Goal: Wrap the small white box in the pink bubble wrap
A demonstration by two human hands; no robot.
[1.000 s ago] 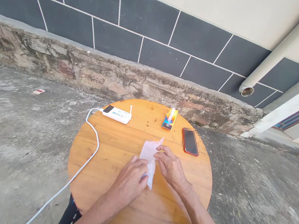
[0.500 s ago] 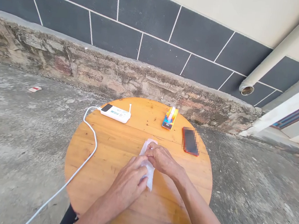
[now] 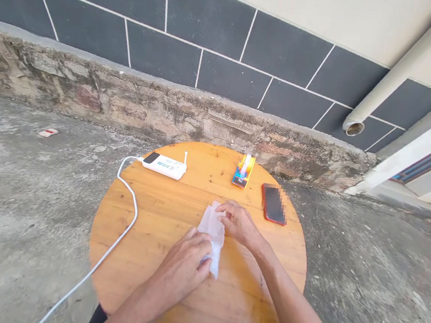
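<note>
A thin, whitish, partly see-through folded sheet [image 3: 214, 224] lies lengthwise near the middle of the round wooden table [image 3: 144, 236]; whether it is tissue or plastic I cannot make out. My left hand [image 3: 188, 256] is closed on its lower left part, with the knuckles covering that edge. Over the upper right edge hovers or rests my right hand [image 3: 236, 222], its fingers curved and apart, with the fingertips at the sheet; I cannot tell if they touch it.
A white device with a small antenna [image 3: 165, 166] sits at the back left, its white cable [image 3: 135, 209] running off the table. Towards the back right are a yellow-and-blue tape dispenser [image 3: 243, 171] and a red-edged phone [image 3: 274, 204]. A stone-footed wall [image 3: 189, 114] stands behind.
My right hand has drawn away from my left and its fingers have parted. More of the sheet's upper part now shows, lying flatter. My left hand stays nearly in place.
</note>
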